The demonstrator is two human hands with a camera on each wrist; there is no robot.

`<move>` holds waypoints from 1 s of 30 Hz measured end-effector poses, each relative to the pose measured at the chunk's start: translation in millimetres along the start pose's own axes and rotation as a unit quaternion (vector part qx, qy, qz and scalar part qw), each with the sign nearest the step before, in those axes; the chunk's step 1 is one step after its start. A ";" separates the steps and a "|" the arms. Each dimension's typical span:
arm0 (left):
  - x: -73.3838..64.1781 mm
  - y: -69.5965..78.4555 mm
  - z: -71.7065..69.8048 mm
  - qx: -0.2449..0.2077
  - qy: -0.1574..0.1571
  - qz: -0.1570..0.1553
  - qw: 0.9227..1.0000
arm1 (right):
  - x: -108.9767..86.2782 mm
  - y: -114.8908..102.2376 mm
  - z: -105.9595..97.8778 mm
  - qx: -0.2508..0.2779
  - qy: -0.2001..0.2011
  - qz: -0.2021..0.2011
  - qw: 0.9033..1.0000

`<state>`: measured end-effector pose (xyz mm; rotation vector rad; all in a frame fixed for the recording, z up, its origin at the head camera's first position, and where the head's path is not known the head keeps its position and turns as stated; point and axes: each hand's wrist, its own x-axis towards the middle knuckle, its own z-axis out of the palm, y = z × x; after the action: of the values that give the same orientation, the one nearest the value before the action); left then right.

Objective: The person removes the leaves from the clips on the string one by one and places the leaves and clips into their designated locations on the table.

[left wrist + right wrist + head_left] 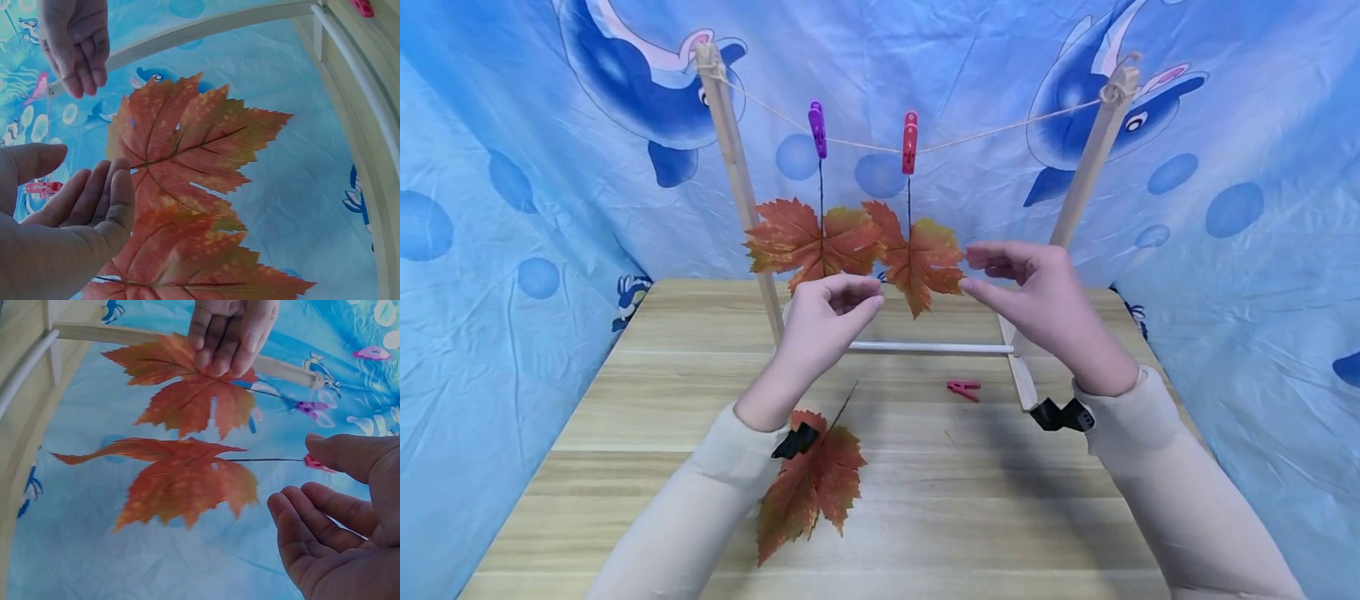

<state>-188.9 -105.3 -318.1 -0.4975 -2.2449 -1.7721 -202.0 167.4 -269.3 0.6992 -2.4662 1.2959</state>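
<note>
Two orange-red artificial maple leaves hang by dark stems from a string [1000,130]. A purple clothespin [817,130] clips the left leaf [805,242], and a red clothespin [910,142] clips the right leaf [917,254]. My left hand [831,312] is in front of the left leaf's lower part, fingers loosely bent with nothing between them and the thumb. Beside the right leaf's edge is my right hand [1037,287], its thumb and fingers apart and holding nothing. In the right wrist view the right hand [337,519] is clear of the leaf. Whether the left fingertips touch a leaf I cannot tell.
Wooden posts [733,158] hold the string, with a white rod [932,347] low between them. On the table [647,417] lie another maple leaf [820,487], partly under the left forearm, and a red clothespin [964,389]. A blue dolphin-print curtain [880,67] surrounds the table.
</note>
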 end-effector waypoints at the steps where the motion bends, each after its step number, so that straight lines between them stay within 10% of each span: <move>1: 2.0 1.1 0.4 -0.002 0.003 0.003 1.000 | 2.1 -2.8 -0.8 -0.002 0.002 -0.005 1.000; 30: 65.0 30.8 6.9 0.012 0.027 0.043 0.999 | 71.2 -67.1 -22.7 -0.046 0.044 -0.070 0.995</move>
<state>-235.7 -84.5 -267.0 -0.5260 -2.1724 -1.6944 -226.5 133.0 -178.2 0.7597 -2.3450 1.1289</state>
